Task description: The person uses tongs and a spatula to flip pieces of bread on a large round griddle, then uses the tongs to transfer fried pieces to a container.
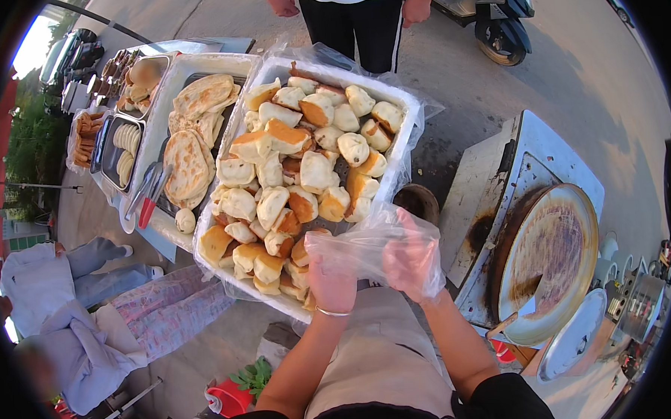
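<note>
A clear plastic bag [365, 239] stretches between my two hands, over the near right corner of a white foam box [406, 102]. My left hand [333, 274] grips its left side and wears a bangle at the wrist. My right hand [410, 257] is inside or behind the film at the other side; how its fingers hold it is hard to tell. Many pan-browned stuffed buns [317, 171] fill the lined box. To its left, a second foam box holds stacked flatbreads [187, 165], with metal tongs with red grips [150, 195] at its near edge.
Right of me stands a stove with a large round griddle [551, 256], a scraper on it, and a metal lid [574, 334] beside it. Trays of food [122, 151] line the far left. One person [355, 17] stands across the box, others at left. A red bucket [231, 396] sits low left.
</note>
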Motion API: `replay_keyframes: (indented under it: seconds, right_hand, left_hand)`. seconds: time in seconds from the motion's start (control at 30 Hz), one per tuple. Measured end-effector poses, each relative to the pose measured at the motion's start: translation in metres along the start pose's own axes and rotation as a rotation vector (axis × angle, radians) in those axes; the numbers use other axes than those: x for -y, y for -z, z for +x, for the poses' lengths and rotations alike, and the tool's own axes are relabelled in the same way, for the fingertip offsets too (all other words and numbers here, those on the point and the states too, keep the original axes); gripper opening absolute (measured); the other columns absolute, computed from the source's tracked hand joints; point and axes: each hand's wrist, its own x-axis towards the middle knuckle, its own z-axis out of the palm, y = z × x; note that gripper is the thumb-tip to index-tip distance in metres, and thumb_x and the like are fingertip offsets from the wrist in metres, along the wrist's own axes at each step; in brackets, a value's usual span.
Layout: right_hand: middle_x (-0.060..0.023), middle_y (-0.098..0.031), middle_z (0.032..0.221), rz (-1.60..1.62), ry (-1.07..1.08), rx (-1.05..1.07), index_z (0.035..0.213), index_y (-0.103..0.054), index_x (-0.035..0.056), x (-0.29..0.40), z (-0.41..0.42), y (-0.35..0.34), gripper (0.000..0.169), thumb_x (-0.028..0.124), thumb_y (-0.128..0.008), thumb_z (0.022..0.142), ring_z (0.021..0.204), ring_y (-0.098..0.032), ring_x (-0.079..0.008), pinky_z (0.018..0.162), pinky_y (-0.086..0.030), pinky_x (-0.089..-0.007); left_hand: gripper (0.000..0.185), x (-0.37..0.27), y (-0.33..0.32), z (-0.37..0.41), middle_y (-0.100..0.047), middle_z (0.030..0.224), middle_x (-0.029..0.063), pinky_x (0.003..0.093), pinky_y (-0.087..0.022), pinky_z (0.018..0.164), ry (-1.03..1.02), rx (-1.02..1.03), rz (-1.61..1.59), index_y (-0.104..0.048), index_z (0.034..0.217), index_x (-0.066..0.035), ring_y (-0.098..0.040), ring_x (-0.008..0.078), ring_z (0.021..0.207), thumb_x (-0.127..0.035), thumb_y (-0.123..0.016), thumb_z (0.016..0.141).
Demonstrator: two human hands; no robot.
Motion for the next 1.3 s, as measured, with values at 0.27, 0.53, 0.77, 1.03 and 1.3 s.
replay_keyframes:
  seconds: [0.27, 0.53, 0.77, 1.03, 1.3]
  right_hand:
    - [-0.0138, -0.051, 0.121, -0.603, 0.371, -0.338, 0.149, -0.026, 0.009, 0.025, 0.07, 0.0, 0.065, 0.004, -0.057, 0.092, 0.101, -0.057, -0.0223, 0.082, -0.055, -0.0374]
    - [-0.0265, -0.062, 0.11, -1.955, 0.58, -0.095, 0.12, -0.058, -0.0046, 0.038, 0.164, -0.007, 0.047, 0.023, -0.066, 0.082, 0.102, -0.061, -0.0387, 0.081, -0.052, -0.047]
    - [-0.0224, -0.067, 0.091, -2.197, 0.164, -0.097, 0.091, -0.064, -0.0006, 0.034, 0.193, -0.022, 0.035, 0.034, -0.063, 0.082, 0.091, -0.065, -0.039, 0.082, -0.052, -0.0474]
    - [-0.0252, -0.067, 0.097, -2.21, 0.014, -0.068, 0.093, -0.064, -0.0036, 0.009, 0.167, -0.031, 0.042, 0.037, -0.061, 0.084, 0.092, -0.065, -0.0406, 0.085, -0.051, -0.048]
    - [-0.0241, -0.067, 0.098, -2.005, -0.202, -0.062, 0.103, -0.064, -0.006, 0.012, 0.187, -0.024, 0.04, 0.03, -0.06, 0.085, 0.091, -0.066, -0.034, 0.076, -0.053, -0.0431]
  left_hand:
    - [0.028, 0.037, 0.004, 0.018, -0.062, 0.111, 0.007, 0.0433, -0.046, 0.097, -0.14, -0.156, 0.377, -0.056, 0.123, -0.009, -0.062, 0.0251, 0.096, -0.012, -0.048, 0.095]
    - [0.025, 0.042, 0.009, 0.104, -0.058, 0.112, 0.0091, 0.0423, -0.048, 0.097, 0.02, -0.353, 0.191, -0.055, 0.118, -0.002, -0.057, 0.0238, 0.105, -0.004, -0.058, 0.093]
    - [0.025, 0.042, 0.01, 0.129, -0.058, 0.108, 0.0083, 0.0383, -0.049, 0.093, 0.195, -0.39, 0.042, -0.056, 0.113, -0.006, -0.057, 0.0213, 0.1, -0.003, -0.063, 0.09]
    - [0.031, 0.023, 0.012, 0.1, -0.059, 0.111, 0.0073, 0.0422, -0.046, 0.092, 0.193, -0.501, 0.11, -0.055, 0.118, -0.011, -0.056, 0.0235, 0.103, -0.004, -0.063, 0.089]
    - [0.037, 0.026, 0.005, 0.111, -0.057, 0.123, 0.0138, 0.0517, -0.048, 0.094, 0.331, -0.316, 0.048, -0.05, 0.125, -0.004, -0.057, 0.0305, 0.112, 0.0, -0.058, 0.089]
